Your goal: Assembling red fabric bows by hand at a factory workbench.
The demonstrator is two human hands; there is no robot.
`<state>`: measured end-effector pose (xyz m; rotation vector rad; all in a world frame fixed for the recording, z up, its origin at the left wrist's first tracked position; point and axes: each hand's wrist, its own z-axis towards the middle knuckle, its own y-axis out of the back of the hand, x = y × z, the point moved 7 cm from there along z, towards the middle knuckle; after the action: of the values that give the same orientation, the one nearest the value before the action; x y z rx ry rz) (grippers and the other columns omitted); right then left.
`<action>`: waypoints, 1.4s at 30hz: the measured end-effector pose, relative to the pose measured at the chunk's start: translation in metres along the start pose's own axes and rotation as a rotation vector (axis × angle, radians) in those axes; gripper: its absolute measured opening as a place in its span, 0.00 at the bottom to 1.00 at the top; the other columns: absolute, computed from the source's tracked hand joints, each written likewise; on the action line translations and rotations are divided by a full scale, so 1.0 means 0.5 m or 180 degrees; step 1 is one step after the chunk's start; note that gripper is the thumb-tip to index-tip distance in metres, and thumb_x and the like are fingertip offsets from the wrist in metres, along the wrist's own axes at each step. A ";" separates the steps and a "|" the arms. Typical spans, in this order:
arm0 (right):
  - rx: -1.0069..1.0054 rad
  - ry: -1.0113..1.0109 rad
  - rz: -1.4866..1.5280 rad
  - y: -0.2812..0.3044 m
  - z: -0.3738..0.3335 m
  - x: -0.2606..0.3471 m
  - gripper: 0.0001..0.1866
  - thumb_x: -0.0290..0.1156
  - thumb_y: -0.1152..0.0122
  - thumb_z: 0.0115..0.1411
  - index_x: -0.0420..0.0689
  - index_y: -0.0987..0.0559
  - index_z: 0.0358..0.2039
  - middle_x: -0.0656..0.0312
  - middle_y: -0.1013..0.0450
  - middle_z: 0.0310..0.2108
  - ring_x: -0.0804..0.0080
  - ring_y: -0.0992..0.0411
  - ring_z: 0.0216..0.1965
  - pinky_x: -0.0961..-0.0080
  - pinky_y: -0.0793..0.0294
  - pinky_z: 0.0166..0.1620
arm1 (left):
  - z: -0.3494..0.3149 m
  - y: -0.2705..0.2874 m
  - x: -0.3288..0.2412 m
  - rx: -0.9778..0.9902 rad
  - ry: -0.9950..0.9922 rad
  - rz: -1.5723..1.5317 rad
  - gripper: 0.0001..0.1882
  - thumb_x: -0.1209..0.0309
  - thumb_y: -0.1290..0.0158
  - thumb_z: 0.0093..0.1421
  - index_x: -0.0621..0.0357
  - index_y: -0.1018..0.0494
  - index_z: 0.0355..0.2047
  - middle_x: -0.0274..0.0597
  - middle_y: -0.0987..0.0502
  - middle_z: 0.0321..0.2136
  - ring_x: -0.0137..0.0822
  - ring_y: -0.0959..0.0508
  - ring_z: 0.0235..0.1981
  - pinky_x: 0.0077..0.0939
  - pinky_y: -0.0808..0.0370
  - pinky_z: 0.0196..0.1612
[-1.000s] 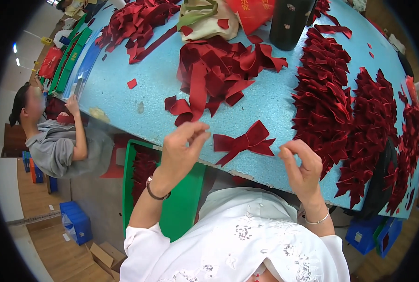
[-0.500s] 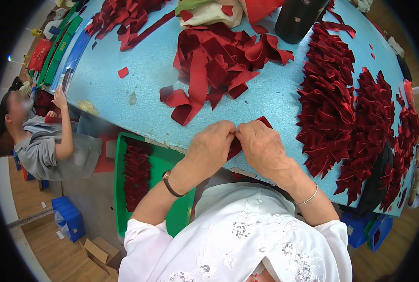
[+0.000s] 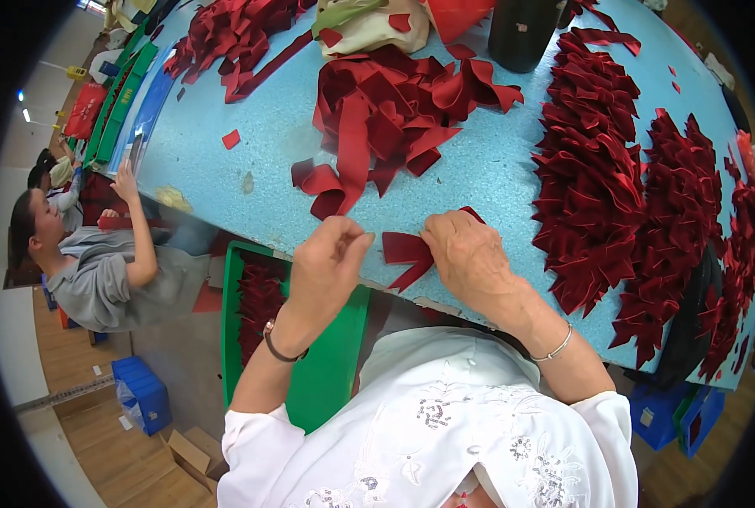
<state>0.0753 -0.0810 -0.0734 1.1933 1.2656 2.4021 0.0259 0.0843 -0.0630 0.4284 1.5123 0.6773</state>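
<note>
My right hand [image 3: 471,258] is closed on a red ribbon bow [image 3: 405,251] at the table's near edge. A loop and a tail of the bow stick out to its left, and a bit of ribbon shows above the knuckles; the bow's middle is hidden under the fingers. Left of the bow and apart from it, my left hand [image 3: 333,258] is raised with thumb and fingers pinched together. Whatever it pinches is too small to make out. Beyond both hands lies a loose heap of red ribbon [image 3: 386,118] on the pale blue table [image 3: 250,203].
Long rows of dark red bows [image 3: 585,178] cover the table's right side. A black bottle [image 3: 526,34] and a cream cloth bag [image 3: 373,30] stand at the back. Below my left forearm is a green tray [image 3: 331,364] with bows. A co-worker [image 3: 107,262] sits at the left.
My left hand has moved left, away from the right hand and the ribbon, baring the bow's left side. My right hand stays at nearly the same place, still gripping the bow.
</note>
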 end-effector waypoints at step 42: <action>0.0182 0.0100 0.0647 0.077 -0.023 -0.024 0.16 0.32 0.34 0.55 0.41 0.24 0.42 0.55 0.25 0.36 0.58 0.29 0.41 0.65 0.30 0.45 | 0.007 -0.084 -0.059 -0.0003 0.0007 -0.2252 0.17 0.83 0.42 0.54 0.66 0.33 0.44 0.39 0.24 0.35 0.27 0.23 0.37 0.21 0.25 0.41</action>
<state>0.0828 -0.1178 -0.0551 1.3665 1.2870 2.5504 0.0373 0.0342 -0.0677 -0.1206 1.5304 0.1187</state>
